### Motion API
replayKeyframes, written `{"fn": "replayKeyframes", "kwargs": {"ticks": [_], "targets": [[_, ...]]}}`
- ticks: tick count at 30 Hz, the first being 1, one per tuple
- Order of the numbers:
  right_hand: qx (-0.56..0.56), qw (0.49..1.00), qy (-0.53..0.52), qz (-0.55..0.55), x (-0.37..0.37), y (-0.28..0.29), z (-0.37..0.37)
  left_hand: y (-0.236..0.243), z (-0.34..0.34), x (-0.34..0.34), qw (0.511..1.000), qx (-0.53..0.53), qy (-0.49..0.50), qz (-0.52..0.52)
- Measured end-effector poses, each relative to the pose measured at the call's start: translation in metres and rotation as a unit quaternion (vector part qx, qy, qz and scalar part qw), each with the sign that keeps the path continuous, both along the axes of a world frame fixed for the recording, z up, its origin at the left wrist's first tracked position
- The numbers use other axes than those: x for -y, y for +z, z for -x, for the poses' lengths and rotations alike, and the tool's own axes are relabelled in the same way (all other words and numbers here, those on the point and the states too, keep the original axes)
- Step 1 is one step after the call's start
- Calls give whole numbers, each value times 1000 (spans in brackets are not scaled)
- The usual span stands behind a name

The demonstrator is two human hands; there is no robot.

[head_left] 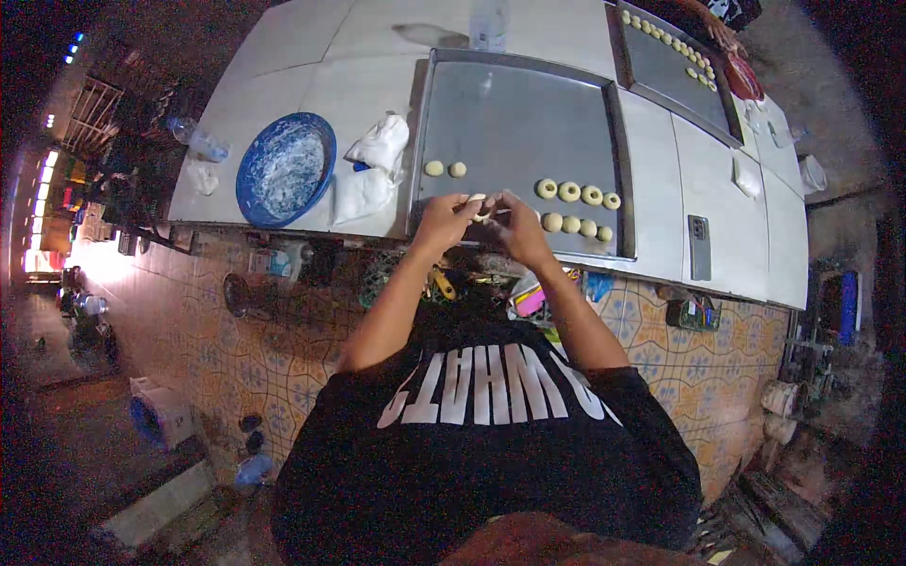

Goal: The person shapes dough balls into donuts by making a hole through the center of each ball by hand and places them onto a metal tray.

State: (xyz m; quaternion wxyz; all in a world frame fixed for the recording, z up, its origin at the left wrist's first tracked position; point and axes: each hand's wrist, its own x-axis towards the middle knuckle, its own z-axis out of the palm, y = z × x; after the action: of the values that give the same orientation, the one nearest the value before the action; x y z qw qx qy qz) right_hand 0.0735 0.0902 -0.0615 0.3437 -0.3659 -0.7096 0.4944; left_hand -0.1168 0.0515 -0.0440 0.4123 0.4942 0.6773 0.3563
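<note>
Over the near edge of a large metal baking tray [510,108], my left hand [442,224] pinches a pale piece of dough [479,208]. My right hand [521,231] meets it from the other side, its fingers closed on the same piece. Two round dough balls [445,169] lie on the tray beyond my left hand. Right of my hands is a row of dough rings [569,191] with holes in their middles. Nearer the edge runs a row of dough balls [571,224], its left end partly hidden by my right hand.
Left of the tray are a blue basin [247,179] dusted with white powder and white plastic bags [366,193]. A phone [699,247] lies to the right. At the far right, another person's hand [723,36] is beside a second tray [651,71] and a red container [745,77].
</note>
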Motion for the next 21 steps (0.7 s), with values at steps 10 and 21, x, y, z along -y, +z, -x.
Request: {"fn": "replayKeyframes", "kwargs": {"ticks": [10, 21], "targets": [[225, 970, -27, -82, 3, 39, 12, 1, 22, 6, 991, -124, -16, -52], [283, 952, -13, -116, -8, 32, 28, -37, 30, -12, 957, -206, -139, -152]]}}
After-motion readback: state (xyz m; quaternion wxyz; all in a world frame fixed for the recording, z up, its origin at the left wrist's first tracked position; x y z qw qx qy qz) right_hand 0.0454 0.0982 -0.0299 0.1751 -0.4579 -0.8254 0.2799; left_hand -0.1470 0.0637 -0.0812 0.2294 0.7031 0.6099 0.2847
